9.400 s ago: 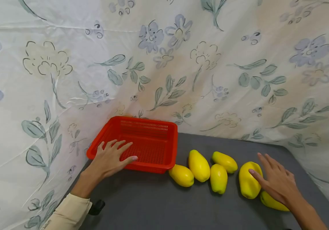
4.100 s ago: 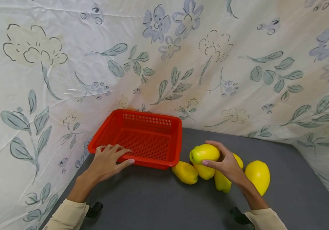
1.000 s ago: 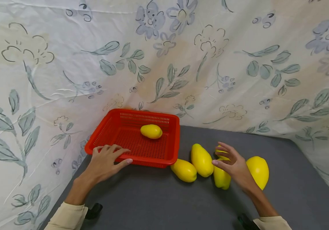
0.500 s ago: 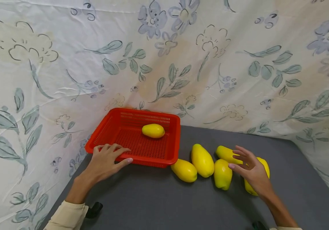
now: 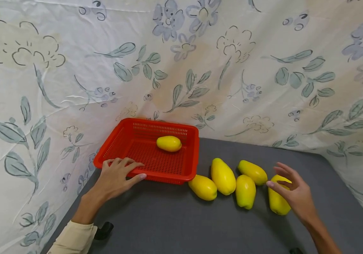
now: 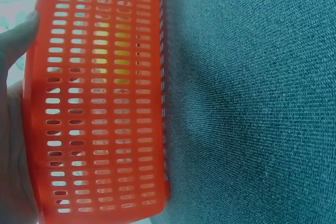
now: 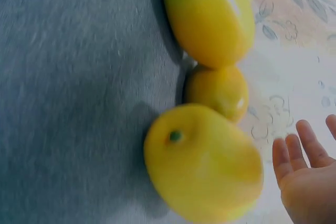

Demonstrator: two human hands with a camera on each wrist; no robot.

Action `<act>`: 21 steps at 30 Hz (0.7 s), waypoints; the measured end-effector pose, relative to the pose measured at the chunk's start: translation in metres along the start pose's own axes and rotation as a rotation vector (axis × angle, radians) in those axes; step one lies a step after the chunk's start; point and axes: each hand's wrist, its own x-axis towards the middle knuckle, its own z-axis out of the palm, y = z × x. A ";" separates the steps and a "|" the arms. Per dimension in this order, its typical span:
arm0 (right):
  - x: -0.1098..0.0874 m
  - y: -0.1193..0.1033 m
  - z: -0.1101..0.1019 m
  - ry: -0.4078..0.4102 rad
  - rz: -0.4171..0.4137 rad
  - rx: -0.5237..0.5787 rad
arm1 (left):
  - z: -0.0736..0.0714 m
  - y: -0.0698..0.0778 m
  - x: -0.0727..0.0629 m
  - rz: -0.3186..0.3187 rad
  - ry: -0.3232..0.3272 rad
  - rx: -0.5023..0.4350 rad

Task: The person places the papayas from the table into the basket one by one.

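- Toward the left of the head view: red basket, gripped at its near rim by the left hand, fingers bent over the edge, thumb lying along it.
- Inside that basket, toward the far right: one yellow fruit, lying on its side on the mesh floor.
- Right of the basket, on the dark grey table: five more in a loose row. Basket-side fruit just beside the near right corner, cannot tell if touching; long fruit next; then green-tinged fruit, with far fruit behind it; rightmost fruit a little apart.
- Over the rightmost fruit, from this angle: right hand, thumb and curved fingers wide apart, holding nothing, hiding part of the fruit.
- Behind it all: floral cloth. By the left wrist: cream cuff and a small black piece.
- From the left wrist: outer side of the red basket, slotted, with yellow showing through the upper slots; left hand along the rim at the left edge, fingers mostly hidden; bluish weave of the table at right.
- From the right wrist: green-spotted fruit large and slightly blurred at lower middle; middle fruit partly hidden behind, upper fruit above. Right hand at lower right, fingers loosely extended, visibly clear of the nearest fruit.
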 end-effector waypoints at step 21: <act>-0.006 0.033 -0.023 -0.097 0.320 -0.178 | -0.001 -0.001 0.000 0.004 0.000 0.004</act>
